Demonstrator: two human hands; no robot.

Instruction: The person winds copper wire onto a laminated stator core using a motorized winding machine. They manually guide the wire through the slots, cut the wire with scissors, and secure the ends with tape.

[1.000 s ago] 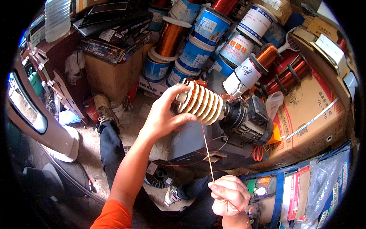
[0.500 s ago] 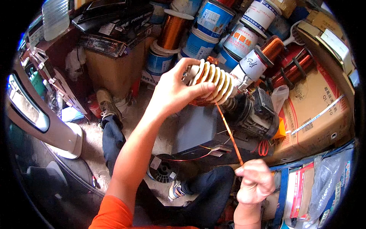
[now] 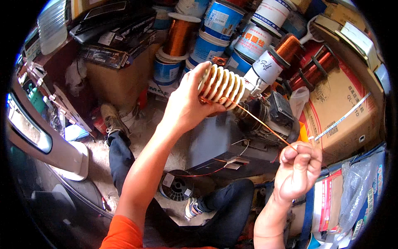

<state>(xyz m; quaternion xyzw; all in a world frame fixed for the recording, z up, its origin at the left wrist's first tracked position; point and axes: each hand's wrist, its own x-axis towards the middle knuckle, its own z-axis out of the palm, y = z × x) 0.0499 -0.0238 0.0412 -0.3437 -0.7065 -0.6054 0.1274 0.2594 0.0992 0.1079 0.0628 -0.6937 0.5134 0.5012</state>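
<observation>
My left hand (image 3: 184, 101) is wrapped round the near left end of a coil former (image 3: 224, 85), a row of several pale discs with copper wire in the grooves between them. Its thumb lies along the former's lower side. A taut copper wire (image 3: 265, 124) runs from the former's lower edge down to the right. My right hand (image 3: 299, 170) pinches that wire between thumb and fingers at lower right. Beyond the former's right end sits a dark motor (image 3: 275, 114) on a grey metal box (image 3: 211, 141). The exact joint between former and motor is partly hidden.
Spools of copper wire (image 3: 177, 37) and blue-and-white tubs (image 3: 224, 18) are stacked at the back. A large cardboard box (image 3: 344, 103) stands at the right. On the floor near my feet lies a black spool (image 3: 176, 185). A white-grey stand (image 3: 76, 162) is at the left.
My right hand has risen and moved right with the wire, which now slants less steeply. The former has turned a little under my left hand. The whole view has shifted slightly.
</observation>
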